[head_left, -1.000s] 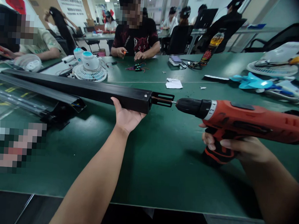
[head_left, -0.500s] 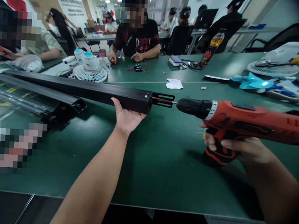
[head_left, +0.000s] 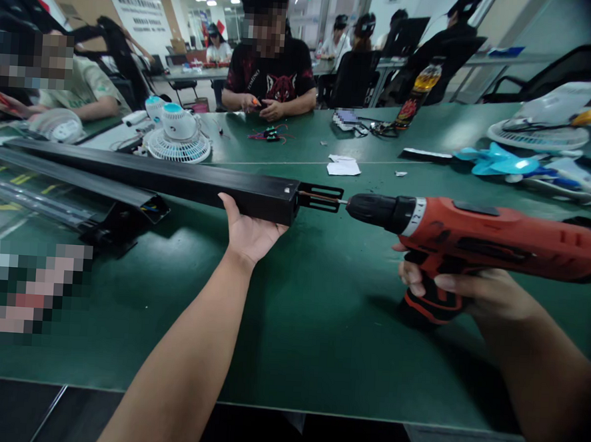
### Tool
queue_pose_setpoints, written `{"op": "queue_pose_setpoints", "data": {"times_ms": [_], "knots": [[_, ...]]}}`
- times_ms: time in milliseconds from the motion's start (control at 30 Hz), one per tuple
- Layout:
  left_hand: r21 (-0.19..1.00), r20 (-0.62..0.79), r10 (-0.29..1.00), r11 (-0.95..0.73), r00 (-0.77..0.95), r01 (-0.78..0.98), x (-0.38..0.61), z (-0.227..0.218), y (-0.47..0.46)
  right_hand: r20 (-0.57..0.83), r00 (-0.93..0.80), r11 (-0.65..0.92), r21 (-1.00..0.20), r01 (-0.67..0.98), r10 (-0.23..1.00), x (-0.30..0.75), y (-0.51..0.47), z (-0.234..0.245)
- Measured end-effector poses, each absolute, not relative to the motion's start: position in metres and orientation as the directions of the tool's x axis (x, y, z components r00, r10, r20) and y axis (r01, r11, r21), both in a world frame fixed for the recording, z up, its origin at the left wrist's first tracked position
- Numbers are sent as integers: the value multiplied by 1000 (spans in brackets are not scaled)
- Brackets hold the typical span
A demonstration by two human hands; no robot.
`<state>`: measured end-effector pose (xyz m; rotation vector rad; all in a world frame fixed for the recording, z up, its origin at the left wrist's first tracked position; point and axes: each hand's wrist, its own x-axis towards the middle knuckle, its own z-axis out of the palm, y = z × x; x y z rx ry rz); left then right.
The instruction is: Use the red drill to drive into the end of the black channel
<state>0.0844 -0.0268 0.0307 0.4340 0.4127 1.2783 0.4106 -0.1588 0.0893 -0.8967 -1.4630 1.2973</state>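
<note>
My left hand is wrapped round the near end of a long black rectangular tube, thumb on the near side, other fingers hidden beneath. A slotted black bracket sticks out of the tube's end. In my right hand is a red and black cordless drill, held by its grip and pointing left. Its long thin bit runs along the bracket toward the tube's end; where the tip sits I cannot tell.
Black channel pieces lie at the left. Beyond are a white fan part, a circuit board with wires, paper scraps, blue fan blades and a bottle. A person sits opposite.
My hands, the tube and the drill hold nearly the same places. The person opposite has brought both hands together, lifting an orange-tipped tool off the table.
</note>
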Motion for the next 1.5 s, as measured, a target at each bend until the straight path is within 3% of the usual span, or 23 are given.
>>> {"op": "queue_pose_setpoints", "data": {"times_ms": [300, 767, 1500], "knots": [[464, -14, 959, 257, 284, -848, 81, 24, -23, 177, -294, 172, -984, -44, 939, 410, -160, 93], [579, -74, 975, 214, 211, -786, 86, 35, -29, 168, -330, 178, -984, -2, 929, 408, -161, 99], [502, -71, 960, 269, 270, -822, 84, 31, -25, 174, -349, 184, -983, -5, 921, 409, -161, 98]]}}
